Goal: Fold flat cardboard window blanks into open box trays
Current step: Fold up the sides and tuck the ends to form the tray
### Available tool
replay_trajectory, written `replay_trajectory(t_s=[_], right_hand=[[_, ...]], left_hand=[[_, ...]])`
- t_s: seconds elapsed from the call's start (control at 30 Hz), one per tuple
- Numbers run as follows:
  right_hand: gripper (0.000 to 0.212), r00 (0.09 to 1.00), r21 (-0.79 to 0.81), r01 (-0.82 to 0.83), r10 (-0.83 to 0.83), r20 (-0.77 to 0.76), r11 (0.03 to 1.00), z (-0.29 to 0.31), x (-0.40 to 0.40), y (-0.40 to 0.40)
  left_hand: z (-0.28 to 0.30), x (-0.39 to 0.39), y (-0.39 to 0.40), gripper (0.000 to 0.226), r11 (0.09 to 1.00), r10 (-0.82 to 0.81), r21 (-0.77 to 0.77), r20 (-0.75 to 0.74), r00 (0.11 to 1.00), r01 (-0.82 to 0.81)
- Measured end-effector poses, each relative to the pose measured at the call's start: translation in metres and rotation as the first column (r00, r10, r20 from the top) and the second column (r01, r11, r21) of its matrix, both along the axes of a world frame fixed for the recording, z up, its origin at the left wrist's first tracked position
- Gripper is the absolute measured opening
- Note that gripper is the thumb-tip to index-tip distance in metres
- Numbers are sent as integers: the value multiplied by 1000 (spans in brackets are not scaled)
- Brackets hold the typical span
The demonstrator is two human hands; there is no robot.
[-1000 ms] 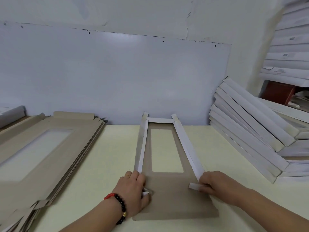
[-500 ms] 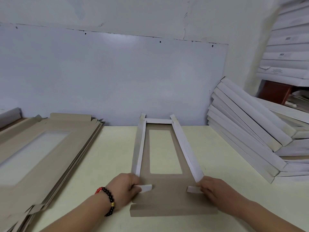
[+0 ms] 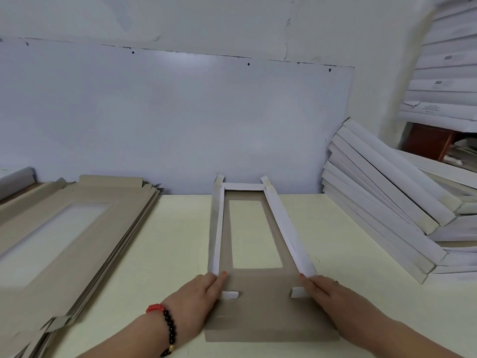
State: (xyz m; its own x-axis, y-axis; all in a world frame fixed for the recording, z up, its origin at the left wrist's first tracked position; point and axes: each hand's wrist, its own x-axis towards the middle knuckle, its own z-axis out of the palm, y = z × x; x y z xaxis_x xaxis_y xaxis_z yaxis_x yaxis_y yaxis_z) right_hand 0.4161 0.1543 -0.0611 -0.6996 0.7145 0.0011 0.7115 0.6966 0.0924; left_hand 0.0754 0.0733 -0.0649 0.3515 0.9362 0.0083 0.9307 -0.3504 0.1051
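Blank (image 3: pixel 258 313) sits centre frame on the cream table (image 3: pixel 175 241), long axis running away from us, window cutout in the far half. Head view only: both long side walls are folded up white-side-in, far end wall up too, near end flap still flat toward bottom centre. Our left hand (image 3: pixel 198 298) lies against the near end of the left wall, fingers straight and together, fingertip on the brown panel; small white tab (image 3: pixel 229 295) pokes inward beside it. Our right hand (image 3: pixel 333 298) mirrors that on the right wall, fingers extended flat, second tab (image 3: pixel 299 292) at its fingertips. Beaded bracelet (image 3: pixel 165 329) on left wrist. Flat blank stack (image 3: pixel 59 244) at left of frame, finished trays (image 3: pixel 387 202) leaning at right
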Motion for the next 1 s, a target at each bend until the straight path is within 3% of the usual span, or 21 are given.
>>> replay_trajectory(t_s=[0.07,0.23,0.43,0.6,0.73,0.83,1.0], right_hand=[[94,999,-91,-12,16,41,996,-1,6,1],[92,989,-128,-46,63,132,991,11,5,5],[86,998,-161,-53,55,5,986,10,4,4],[48,985,-201,-23,-13,-174,979,11,-2,18],[15,966,-271,15,-84,-246,962,18,-9,29],[15,920,-365,67,-199,-339,929,23,-10,32],[18,752,-527,72,-394,-529,847,20,-10,36]], left_hand=[[3,0,-5,86,999,6,-41,-69,998,-8],[7,3,-4,99,1000,-29,-12,-160,987,28],[-3,1,-2,82,999,-14,37,108,994,10],[2,8,5,45,994,65,59,391,918,-96],[4,7,9,41,955,273,-93,653,707,-283],[4,7,11,36,931,323,-127,725,608,-343],[3,11,15,36,906,333,-83,744,580,-414]])
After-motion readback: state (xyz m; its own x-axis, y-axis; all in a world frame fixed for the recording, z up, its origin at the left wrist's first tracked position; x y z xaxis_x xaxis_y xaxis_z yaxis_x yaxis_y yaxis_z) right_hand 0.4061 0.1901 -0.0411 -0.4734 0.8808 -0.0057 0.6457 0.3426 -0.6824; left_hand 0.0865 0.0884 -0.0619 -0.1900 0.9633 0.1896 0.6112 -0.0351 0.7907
